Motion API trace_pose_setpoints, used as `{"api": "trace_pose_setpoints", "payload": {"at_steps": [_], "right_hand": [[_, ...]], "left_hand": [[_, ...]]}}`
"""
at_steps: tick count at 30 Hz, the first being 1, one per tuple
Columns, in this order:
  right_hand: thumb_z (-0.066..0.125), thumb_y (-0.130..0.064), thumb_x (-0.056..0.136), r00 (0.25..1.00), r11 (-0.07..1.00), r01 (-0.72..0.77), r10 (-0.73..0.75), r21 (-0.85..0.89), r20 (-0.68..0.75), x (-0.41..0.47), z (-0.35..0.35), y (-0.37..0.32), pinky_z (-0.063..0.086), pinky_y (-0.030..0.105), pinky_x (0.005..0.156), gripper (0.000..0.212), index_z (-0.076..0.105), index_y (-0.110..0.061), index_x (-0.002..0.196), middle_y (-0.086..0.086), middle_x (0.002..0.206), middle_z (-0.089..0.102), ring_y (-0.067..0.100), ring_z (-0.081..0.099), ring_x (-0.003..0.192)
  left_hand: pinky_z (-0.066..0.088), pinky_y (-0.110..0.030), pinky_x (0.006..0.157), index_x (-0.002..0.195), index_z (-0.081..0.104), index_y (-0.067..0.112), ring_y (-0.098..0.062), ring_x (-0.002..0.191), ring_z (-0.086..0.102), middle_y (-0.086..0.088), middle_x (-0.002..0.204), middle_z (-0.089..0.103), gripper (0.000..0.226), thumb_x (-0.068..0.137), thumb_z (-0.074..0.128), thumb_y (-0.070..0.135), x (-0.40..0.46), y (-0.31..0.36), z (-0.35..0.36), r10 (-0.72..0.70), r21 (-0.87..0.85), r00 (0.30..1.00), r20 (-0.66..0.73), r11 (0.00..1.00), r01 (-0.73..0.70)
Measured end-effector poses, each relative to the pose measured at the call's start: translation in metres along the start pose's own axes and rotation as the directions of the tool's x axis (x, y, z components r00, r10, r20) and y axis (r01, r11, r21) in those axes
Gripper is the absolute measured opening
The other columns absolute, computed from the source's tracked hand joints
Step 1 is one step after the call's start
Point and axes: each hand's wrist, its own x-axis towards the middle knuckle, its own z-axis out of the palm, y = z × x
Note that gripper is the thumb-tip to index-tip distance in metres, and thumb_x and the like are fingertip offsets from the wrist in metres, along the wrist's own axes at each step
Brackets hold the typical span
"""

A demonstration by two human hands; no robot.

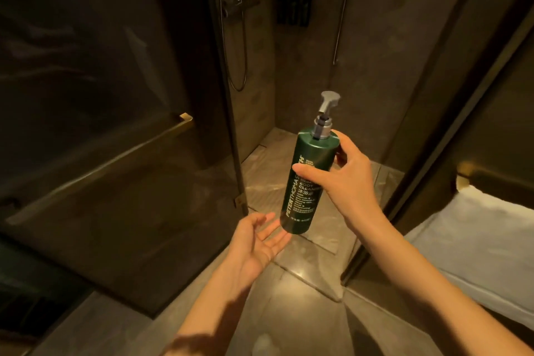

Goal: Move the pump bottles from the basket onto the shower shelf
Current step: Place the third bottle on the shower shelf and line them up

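the right hand grips a dark green pump bottle around its upper half, thumb laid across the printed label and the other fingers wrapped behind the shoulder. the bottle is held in the air in front of the open shower stall, tilted a little so its grey pump head leans up and to the right, the nozzle pointing right. white lettering runs along the bottle's side.

the left hand is open, palm turned up, fingers spread and loose, holding nothing. it sits just below and to the left of the bottle's base, fingertips close under the bottom edge; whether they touch it cannot be told.

behind the bottle lies the tiled shower floor, with a hose hanging on the back wall and a dark wall rack higher up, its contents too dim to make out. a glass door with a brass handle stands at left. a white towel lies at right.
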Motion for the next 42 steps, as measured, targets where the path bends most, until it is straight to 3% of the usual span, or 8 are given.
{"api": "trace_pose_setpoints", "payload": {"at_steps": [5, 9, 13, 20, 26, 32, 38, 42], "right_hand": [[0.086, -0.013, 0.061, 0.999, 1.0, 0.025, -0.024, 0.01, -0.046, 0.102, 0.022, 0.007, 0.043, 0.001, 0.07, 0.065, 0.059, -0.018, 0.119, -0.016, 0.103, 0.066, -0.013, 0.059, 0.093], [0.086, -0.012, 0.06, 0.996, 1.0, -0.007, 0.009, 0.022, -0.092, 0.172, 0.03, 0.026, 0.044, 0.001, 0.066, 0.063, 0.059, -0.026, 0.115, -0.028, 0.093, 0.067, -0.014, 0.059, 0.09], [0.087, -0.013, 0.058, 0.993, 0.999, 0.0, 0.004, 0.034, -0.114, 0.252, 0.041, 0.048, 0.048, 0.008, 0.069, 0.062, 0.061, -0.024, 0.113, -0.015, 0.096, 0.069, -0.005, 0.063, 0.091], [0.086, -0.019, 0.06, 0.987, 0.993, 0.113, -0.109, 0.028, -0.118, 0.412, 0.044, 0.059, 0.052, 0.017, 0.072, 0.06, 0.061, -0.022, 0.115, -0.009, 0.098, 0.07, 0.002, 0.065, 0.091], [0.084, -0.021, 0.064, 0.985, 0.985, 0.171, -0.169, 0.034, -0.042, 0.528, 0.048, 0.057, 0.053, 0.015, 0.076, 0.063, 0.057, -0.021, 0.121, -0.008, 0.106, 0.067, 0.0, 0.063, 0.096], [0.085, -0.022, 0.063, 0.987, 0.986, 0.158, -0.159, 0.043, 0.02, 0.609, 0.06, 0.095, 0.049, 0.008, 0.076, 0.068, 0.056, -0.022, 0.124, -0.013, 0.11, 0.066, -0.005, 0.061, 0.099], [0.084, -0.024, 0.064, 0.982, 0.983, 0.18, -0.181, 0.026, 0.056, 0.703, 0.084, 0.117, 0.05, 0.013, 0.081, 0.07, 0.053, -0.025, 0.127, -0.013, 0.114, 0.064, -0.003, 0.059, 0.103], [0.083, -0.024, 0.066, 0.97, 0.977, 0.209, -0.213, 0.048, 0.116, 0.777, 0.117, 0.108, 0.05, 0.017, 0.084, 0.069, 0.053, -0.023, 0.128, -0.012, 0.114, 0.064, -0.002, 0.059, 0.105]], "left_hand": [[0.043, -0.045, 0.094, 0.113, 0.056, 0.0, -0.035, 0.105, 0.057, -0.02, 0.111, 0.062, 0.028, 0.092, 0.042, 0.013, 0.073, 0.083, 0.045, 0.012, 0.02, 0.998, 0.063, 1.0, -0.013], [0.05, -0.042, 0.081, 0.112, 0.055, -0.002, -0.032, 0.084, 0.067, -0.021, 0.092, 0.07, 0.029, 0.093, 0.043, 0.015, 0.129, 0.127, 0.076, -0.017, 0.021, 0.996, 0.088, 1.0, 0.015], [0.052, -0.043, 0.083, 0.117, 0.055, 0.001, -0.032, 0.097, 0.062, -0.02, 0.117, 0.058, 0.032, 0.091, 0.046, 0.016, 0.189, 0.172, 0.113, 0.001, 0.066, 0.997, 0.073, 0.998, -0.006], [0.049, -0.042, 0.088, 0.116, 0.057, 0.0, -0.029, 0.094, 0.061, -0.02, 0.117, 0.059, 0.031, 0.09, 0.046, 0.014, 0.268, 0.264, 0.217, 0.131, 0.066, 0.99, 0.06, 0.989, -0.135], [0.046, -0.045, 0.099, 0.116, 0.058, 0.0, -0.034, 0.103, 0.063, -0.022, 0.118, 0.063, 0.031, 0.09, 0.048, 0.014, 0.322, 0.329, 0.274, 0.208, -0.02, 0.975, 0.079, 0.978, -0.207], [0.048, -0.045, 0.096, 0.116, 0.06, 0.001, -0.033, 0.106, 0.061, -0.02, 0.118, 0.064, 0.033, 0.087, 0.051, 0.015, 0.385, 0.37, 0.303, 0.199, -0.01, 0.98, 0.019, 0.98, -0.199], [0.047, -0.05, 0.095, 0.117, 0.055, 0.0, -0.037, 0.105, 0.06, -0.025, 0.117, 0.06, 0.03, 0.09, 0.05, 0.013, 0.453, 0.431, 0.338, 0.203, -0.125, 0.979, -0.012, 0.971, -0.203], [0.047, -0.049, 0.094, 0.103, 0.057, 0.0, -0.035, 0.105, 0.06, -0.024, 0.111, 0.061, 0.02, 0.093, 0.048, 0.015, 0.481, 0.492, 0.355, 0.28, -0.194, 0.96, 0.002, 0.942, -0.275]]}}
